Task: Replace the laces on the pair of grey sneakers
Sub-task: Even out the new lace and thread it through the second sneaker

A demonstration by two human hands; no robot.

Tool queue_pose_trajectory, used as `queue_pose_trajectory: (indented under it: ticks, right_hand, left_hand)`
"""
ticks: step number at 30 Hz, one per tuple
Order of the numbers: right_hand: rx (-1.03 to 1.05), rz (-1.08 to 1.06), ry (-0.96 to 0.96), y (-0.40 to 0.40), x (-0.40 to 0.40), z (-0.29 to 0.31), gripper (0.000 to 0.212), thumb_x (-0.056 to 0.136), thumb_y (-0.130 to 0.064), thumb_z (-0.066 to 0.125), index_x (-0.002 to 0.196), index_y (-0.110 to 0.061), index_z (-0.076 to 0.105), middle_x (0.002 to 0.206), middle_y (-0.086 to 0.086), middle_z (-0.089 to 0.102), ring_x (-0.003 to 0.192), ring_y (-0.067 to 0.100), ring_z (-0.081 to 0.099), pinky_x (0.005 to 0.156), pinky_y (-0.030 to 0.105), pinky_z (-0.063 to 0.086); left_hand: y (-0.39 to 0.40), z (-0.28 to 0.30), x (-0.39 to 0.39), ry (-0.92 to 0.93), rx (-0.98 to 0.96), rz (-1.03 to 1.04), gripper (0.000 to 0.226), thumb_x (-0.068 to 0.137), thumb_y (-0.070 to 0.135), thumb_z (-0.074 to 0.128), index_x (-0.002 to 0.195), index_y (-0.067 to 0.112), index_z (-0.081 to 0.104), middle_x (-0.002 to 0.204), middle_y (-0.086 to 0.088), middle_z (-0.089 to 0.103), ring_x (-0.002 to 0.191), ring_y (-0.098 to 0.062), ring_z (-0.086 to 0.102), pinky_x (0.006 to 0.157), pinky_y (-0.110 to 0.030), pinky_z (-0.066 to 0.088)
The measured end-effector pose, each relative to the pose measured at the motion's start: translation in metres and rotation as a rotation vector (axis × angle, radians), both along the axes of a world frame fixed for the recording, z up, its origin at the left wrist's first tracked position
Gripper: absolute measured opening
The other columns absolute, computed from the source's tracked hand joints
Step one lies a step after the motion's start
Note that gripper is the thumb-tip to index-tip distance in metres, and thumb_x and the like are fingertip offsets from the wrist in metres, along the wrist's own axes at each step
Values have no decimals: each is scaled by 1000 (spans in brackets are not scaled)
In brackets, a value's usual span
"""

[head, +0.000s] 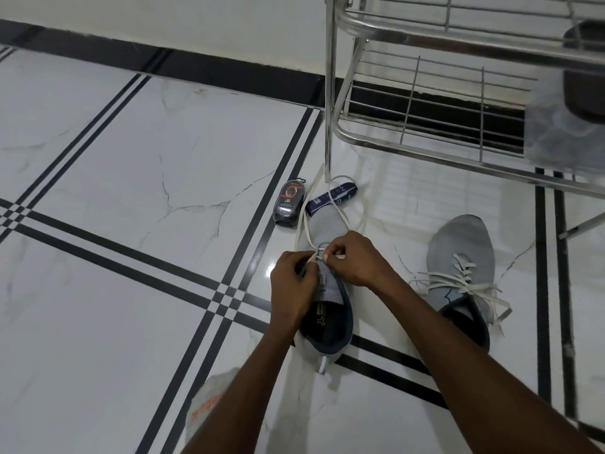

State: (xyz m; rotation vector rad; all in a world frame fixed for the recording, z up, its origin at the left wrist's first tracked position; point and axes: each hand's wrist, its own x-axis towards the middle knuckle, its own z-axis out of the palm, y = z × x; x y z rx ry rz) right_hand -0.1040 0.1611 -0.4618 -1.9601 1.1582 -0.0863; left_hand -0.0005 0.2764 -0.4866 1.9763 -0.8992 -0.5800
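One grey sneaker point(327, 227) lies on the floor in front of me, toe pointing away. A white lace point(340, 215) runs from its eyelets and loops over the toe toward the rack leg. My left hand point(291, 290) pinches the lace at the sneaker's left side, near the lower eyelets. My right hand point(355, 260) pinches the same lace just to the right, fingers curled. The second grey sneaker point(461, 253) sits to the right, fully laced with a white lace point(465, 283), its ends loose.
A black packet of laces point(288, 204) and a dark blue packet point(330, 196) lie beyond the sneaker's toe. A steel wire shoe rack point(425, 149) stands at the upper right, with a dark shoe point(582, 70) on it. White tiles with black stripes cover the floor.
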Motion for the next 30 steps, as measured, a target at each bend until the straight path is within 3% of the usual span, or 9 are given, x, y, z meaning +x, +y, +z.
queue_pose_trajectory:
  ticks: [6, 8, 11, 15, 18, 22, 25, 27, 30]
  right_hand:
    - [-46, -164, -53, 11, 3, -16, 7, 89, -19, 72, 84, -17, 77, 95, -2, 67, 88, 13, 62, 82, 30, 52]
    - [-157, -269, -39, 22, 6, -18, 5, 86, -20, 74, 83, -24, 72, 103, -2, 60, 100, 18, 58, 86, 40, 52]
    - [-411, -312, 55, 32, 3, -7, 10, 87, -30, 73, 82, -22, 69, 104, 0, 53, 104, 19, 46, 85, 38, 45]
    - [-16, -155, 21, 26, 0, 5, 48, 92, -43, 65, 56, -12, 62, 57, 1, 60, 59, 16, 57, 59, 29, 47]
    - [90, -198, 0, 22, -5, 0, 35, 87, -29, 68, 61, -6, 69, 60, 9, 66, 59, 20, 61, 64, 32, 51]
    - [132, -284, -58, 27, -11, -7, 21, 83, -20, 70, 73, -3, 76, 73, 10, 74, 76, 20, 70, 64, 22, 49]
    - [145, -299, -97, 26, -14, -5, 16, 84, -18, 70, 77, -6, 79, 77, 5, 76, 77, 15, 70, 65, 16, 47]
    - [162, -307, -121, 24, -17, -5, 12, 84, -18, 72, 80, -11, 81, 79, 0, 77, 75, 7, 68, 65, 9, 45]
    - [168, -293, -130, 27, -15, -4, 9, 84, -19, 73, 81, -17, 81, 80, -5, 76, 70, -2, 62, 61, 1, 39]
  left_hand:
    - [-1, 5, -1, 237, 47, 42, 24, 100, 38, 60, 101, 22, 77, 91, 11, 73, 88, 1, 66, 79, -16, 51]
    - [0, 2, 1, 293, 30, 49, 22, 100, 36, 63, 102, 20, 77, 93, 8, 75, 89, -3, 69, 84, -24, 56]
    - [-2, -2, -3, 265, 23, 90, 14, 96, 28, 69, 98, 16, 77, 91, 8, 75, 85, -1, 69, 83, -23, 57]
    - [-11, 1, -3, 221, 53, 115, 10, 97, 17, 65, 96, 13, 74, 88, 4, 74, 82, -5, 69, 76, -21, 54]
    - [-12, -1, -4, 261, 47, 120, 12, 103, 19, 56, 101, 11, 65, 94, -1, 72, 89, -13, 68, 78, -25, 54]
    - [-10, 24, 23, 832, -202, 508, 16, 107, 11, 45, 113, 3, 57, 100, -10, 76, 95, -20, 74, 89, -36, 59]
    - [-7, 53, 60, 1121, -399, 799, 21, 105, 3, 41, 94, 6, 58, 75, -9, 64, 63, -17, 65, 71, -32, 59]
    - [2, 53, 75, 877, -241, 787, 17, 104, 4, 41, 99, 9, 58, 76, -8, 60, 61, -16, 58, 65, -30, 57]
    - [18, 27, 70, 246, 120, 538, 27, 97, 11, 60, 124, 12, 53, 111, -13, 66, 96, -26, 64, 87, -42, 55]
